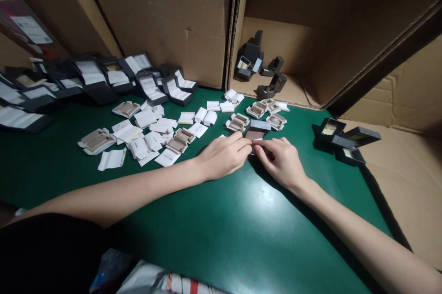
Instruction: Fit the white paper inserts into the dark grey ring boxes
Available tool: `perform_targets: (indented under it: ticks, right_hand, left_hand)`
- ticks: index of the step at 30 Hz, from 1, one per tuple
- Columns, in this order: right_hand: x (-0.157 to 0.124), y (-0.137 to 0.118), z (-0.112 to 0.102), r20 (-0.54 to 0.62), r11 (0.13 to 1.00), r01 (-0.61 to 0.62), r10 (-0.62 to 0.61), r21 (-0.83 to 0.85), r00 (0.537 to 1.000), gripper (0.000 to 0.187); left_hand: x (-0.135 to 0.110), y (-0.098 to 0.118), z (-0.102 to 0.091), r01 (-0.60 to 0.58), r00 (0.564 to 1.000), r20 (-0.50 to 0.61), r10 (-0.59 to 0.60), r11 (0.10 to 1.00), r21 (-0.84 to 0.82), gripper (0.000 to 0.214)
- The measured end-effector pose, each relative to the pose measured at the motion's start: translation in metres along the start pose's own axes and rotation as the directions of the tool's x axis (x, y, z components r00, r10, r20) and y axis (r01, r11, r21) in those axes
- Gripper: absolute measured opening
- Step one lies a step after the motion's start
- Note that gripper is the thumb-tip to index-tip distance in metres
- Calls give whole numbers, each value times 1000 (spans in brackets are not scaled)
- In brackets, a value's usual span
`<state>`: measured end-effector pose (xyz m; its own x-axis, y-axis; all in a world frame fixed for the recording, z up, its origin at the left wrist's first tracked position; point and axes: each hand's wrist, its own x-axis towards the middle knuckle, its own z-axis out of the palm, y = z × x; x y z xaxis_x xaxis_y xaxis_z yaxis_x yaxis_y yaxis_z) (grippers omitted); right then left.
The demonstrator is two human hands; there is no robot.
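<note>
At the middle of the green table, a small hinged box (259, 126) stands with its lid raised; its lower part is mostly hidden behind my fingers. My left hand (226, 153) is closed, thumb and fingertips pinched together at the front of this box. From the other side, my right hand (280, 158) bends its fingers around the box, its fingertips meeting those of the left. Just beyond lie several grey-brown cardboard inserts (237, 122) with white edges. To the left, folded white paper slips (167, 157), some printed, are scattered around another insert (181, 140).
Open black boxes with white linings (177, 89) crowd the back left. A large carton (293, 45) lies open at the back right, with several small dark boxes (272, 86) inside. More open boxes (354, 142) sit at the right edge, by a cardboard flap (407, 183).
</note>
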<state>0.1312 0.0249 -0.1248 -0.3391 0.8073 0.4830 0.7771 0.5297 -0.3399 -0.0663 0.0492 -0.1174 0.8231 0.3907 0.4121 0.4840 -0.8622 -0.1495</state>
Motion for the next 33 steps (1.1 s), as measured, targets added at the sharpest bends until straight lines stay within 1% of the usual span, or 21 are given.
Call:
perform_targets:
  ticks: [7, 16, 22, 28, 33]
  right_hand:
    - [-2, 3, 0, -6, 1000, 28, -28, 12, 1000, 26]
    - [-1, -2, 0, 42, 995, -60, 63, -75, 997, 27]
    - [-1, -4, -1, 72, 987, -137, 143, -85, 987, 30]
    - [-2, -3, -1, 65, 973, -127, 142, -192, 988, 35]
    - [-3, 0, 0, 64, 963, -142, 161, -230, 985, 37]
  left_hand:
    - [0, 1, 1, 28, 1000, 7, -28, 999, -29, 13]
    - [0, -1, 3, 7, 1000, -21, -7, 1000, -3, 14]
    - [0, 0, 3, 8, 1000, -19, -8, 1000, -18, 13]
    - [0, 0, 2, 4, 1000, -1, -4, 1000, -5, 16]
    - [0, 0, 2, 7, 1000, 12, -7, 1000, 11, 16]
